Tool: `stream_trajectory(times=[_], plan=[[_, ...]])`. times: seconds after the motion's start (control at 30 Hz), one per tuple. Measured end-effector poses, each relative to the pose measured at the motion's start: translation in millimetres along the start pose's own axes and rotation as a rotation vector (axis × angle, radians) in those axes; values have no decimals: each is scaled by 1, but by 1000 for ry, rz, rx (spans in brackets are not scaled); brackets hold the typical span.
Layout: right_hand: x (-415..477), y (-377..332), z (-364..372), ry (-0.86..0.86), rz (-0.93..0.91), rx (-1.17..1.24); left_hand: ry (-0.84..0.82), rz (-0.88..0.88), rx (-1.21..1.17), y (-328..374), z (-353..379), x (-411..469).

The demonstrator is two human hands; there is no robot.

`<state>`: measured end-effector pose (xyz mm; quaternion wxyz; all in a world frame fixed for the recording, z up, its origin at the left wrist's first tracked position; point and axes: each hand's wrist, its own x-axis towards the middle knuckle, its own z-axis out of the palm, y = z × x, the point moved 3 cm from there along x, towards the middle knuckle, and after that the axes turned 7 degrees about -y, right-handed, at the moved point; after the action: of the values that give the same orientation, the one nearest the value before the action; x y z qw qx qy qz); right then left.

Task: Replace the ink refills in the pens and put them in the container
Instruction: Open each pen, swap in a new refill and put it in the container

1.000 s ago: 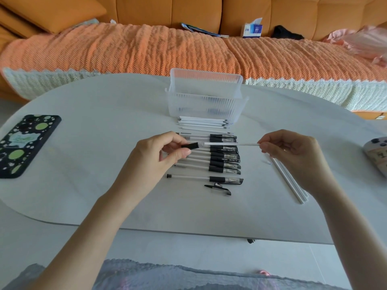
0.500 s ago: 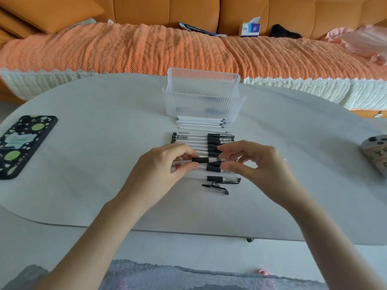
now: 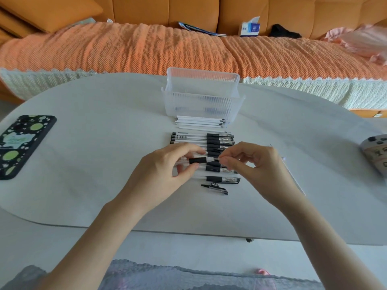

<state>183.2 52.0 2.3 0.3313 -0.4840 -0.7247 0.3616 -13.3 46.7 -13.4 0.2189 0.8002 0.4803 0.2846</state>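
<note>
Two hands mid-frame: left hand grips the pen, right hand pinches its front end; keep both coaxial, push straight.

a pale oval counter fills the middle of the view. near its left edge lies a phone in a black case with green spots, flat. at the right edge sits a grey controller, partly cut off. behind the counter runs an orange sofa covered by an orange blanket with a white border. on the sofa are a cushion, a booklet, a tissue box, a black cloth and a pink cloth.
</note>
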Motion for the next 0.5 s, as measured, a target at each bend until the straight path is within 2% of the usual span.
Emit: stream_trajectory(times=[0.13, 0.33, 0.5], plan=[[-1, -5, 10, -42, -9, 17, -17, 77, 52, 10, 5, 0], [-3, -8, 15, -60, -28, 46, 56, 84, 51, 10, 3, -1], [-3, -10, 17, -21, -108, -33, 51, 81, 18, 12, 2, -1]])
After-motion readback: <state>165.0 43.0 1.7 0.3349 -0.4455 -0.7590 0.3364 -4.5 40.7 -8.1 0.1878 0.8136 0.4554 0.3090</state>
